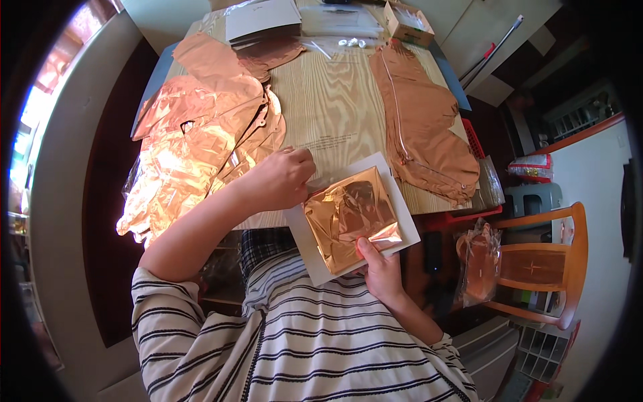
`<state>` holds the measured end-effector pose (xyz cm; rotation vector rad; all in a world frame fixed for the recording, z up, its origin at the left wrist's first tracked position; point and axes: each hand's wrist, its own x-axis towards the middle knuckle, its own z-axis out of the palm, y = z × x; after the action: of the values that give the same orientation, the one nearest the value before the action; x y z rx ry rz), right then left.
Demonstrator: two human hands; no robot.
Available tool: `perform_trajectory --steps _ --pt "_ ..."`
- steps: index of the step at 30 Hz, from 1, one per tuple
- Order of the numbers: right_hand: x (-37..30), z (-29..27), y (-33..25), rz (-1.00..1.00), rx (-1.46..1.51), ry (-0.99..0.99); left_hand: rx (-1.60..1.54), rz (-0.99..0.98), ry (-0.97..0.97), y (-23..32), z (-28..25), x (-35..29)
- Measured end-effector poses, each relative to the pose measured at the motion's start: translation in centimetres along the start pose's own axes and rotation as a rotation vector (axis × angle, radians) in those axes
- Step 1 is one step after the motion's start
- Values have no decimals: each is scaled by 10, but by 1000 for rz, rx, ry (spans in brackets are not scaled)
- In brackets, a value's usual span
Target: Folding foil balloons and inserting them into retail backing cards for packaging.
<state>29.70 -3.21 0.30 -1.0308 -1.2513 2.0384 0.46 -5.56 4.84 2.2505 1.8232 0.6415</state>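
My right hand (382,271) grips a white card (313,264) at its near edge, thumb on top. On the card lies a copper-coloured foil balloon (351,211) folded into a square, pressed under that thumb. My left hand (282,175) is closed, fingers curled, by the card's far left corner. What its fingers pinch, if anything, is hidden. To the left spreads a shiny pile of flat copper foil balloons (201,127). Another long foil piece (425,127), duller and folded, lies on the right with a thin white strip along it.
At the back of the wood-grain table (321,107) are white cards (262,21), clear plastic sleeves (341,21), a cardboard box (408,25) and small white bits (352,42). A wooden chair (536,261) stands at the right, with a clear bag of copper foil (479,261) beside it.
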Motion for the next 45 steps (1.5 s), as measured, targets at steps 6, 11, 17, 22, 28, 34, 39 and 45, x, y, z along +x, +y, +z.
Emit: perform_trajectory --steps 6,11,17,22,28,34,39,45 --pt "-3 3 7 33 6 49 -160 -19 -111 -7 -13 9" --pt "-7 7 8 59 46 90 -273 -25 -123 -14 -7 14" --pt "-15 10 5 67 76 129 -210 -94 -168 -12 -9 13" --pt "-14 2 5 101 53 89 -204 -61 -171 -18 -11 9" --pt "-2 18 6 97 234 117 -124 76 29 1 -2 8" --pt "9 9 20 54 234 58 229 253 220 20 -3 -3" --pt "4 11 12 46 240 45 337 168 230 20 -6 -14" --pt "13 13 27 -80 224 85 -7 -72 181 18 0 -17"
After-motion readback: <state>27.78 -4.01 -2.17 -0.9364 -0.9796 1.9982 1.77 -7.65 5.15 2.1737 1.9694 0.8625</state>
